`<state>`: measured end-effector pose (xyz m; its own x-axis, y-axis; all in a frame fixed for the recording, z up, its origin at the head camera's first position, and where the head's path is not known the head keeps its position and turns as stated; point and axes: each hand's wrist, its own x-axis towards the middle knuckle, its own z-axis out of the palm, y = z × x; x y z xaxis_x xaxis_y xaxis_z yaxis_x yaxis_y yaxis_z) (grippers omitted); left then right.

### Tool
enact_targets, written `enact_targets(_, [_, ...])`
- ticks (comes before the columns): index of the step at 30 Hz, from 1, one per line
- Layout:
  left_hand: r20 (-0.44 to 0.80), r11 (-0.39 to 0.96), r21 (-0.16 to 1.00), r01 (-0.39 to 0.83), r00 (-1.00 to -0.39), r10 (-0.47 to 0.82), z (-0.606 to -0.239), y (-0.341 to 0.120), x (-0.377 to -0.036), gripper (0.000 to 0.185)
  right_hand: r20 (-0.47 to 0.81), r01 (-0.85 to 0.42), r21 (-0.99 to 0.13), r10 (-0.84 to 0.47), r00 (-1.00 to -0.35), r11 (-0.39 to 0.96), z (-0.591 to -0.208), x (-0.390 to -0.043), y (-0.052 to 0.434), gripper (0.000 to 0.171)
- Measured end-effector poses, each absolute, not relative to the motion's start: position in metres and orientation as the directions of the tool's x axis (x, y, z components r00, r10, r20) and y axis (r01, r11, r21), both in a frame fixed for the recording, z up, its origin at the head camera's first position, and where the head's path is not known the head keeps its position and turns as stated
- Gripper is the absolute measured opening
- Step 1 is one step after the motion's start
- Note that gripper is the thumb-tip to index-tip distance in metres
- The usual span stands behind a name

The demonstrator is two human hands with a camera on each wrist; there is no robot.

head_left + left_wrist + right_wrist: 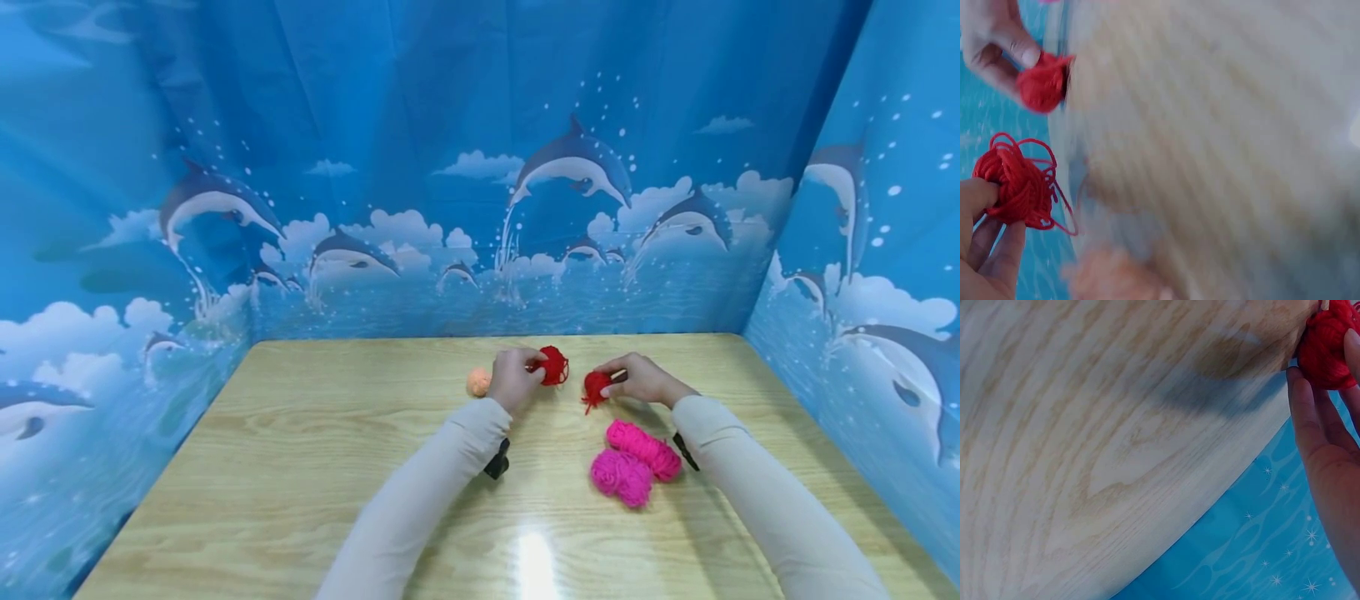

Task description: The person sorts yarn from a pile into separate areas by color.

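Note:
Two red balls of yarn are held apart, one in each hand. My left hand (515, 379) pinches the left red yarn ball (553, 366) between thumb and fingers; loose loops hang from that ball (1019, 184) in the left wrist view. In my right hand (640, 378) is the other red yarn ball (596, 387), gripped by thumb and fingertips, with short strands trailing below it. The right wrist view shows this ball (1329, 353) at the top right corner. Just left of my left hand lies a peach yarn ball (478, 382).
Two pink yarn skeins, a brighter one (645, 450) and a darker one (622, 477), lie touching on the wooden table (322, 467) near the right forearm. A blue dolphin-print curtain (420, 167) stands behind the table and along its sides.

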<state>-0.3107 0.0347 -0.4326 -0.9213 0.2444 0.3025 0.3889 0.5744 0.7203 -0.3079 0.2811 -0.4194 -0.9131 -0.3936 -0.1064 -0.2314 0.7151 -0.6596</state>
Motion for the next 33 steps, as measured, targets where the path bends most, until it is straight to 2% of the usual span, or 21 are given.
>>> enact_targets(7, [0.270,0.566,0.738,0.368,-0.929,0.252,-0.440,0.055,-0.295,0.023,-0.097,-0.238,-0.668,-0.399,-0.912,0.705,-0.421,-0.309,0.283,0.043])
enact_targets(19, [0.250,0.624,0.687,0.371,-0.928,0.276,-0.449,0.071,-0.286,0.019,-0.076,-0.272,-0.649,-0.416,-0.906,0.711,-0.424,-0.312,0.286,0.042])
enact_targets(33, [0.211,0.662,0.670,0.336,-0.941,0.264,-0.449,0.076,-0.284,0.030,-0.061,-0.291,-0.650,-0.429,-0.901,0.703,-0.425,-0.312,0.286,0.042])
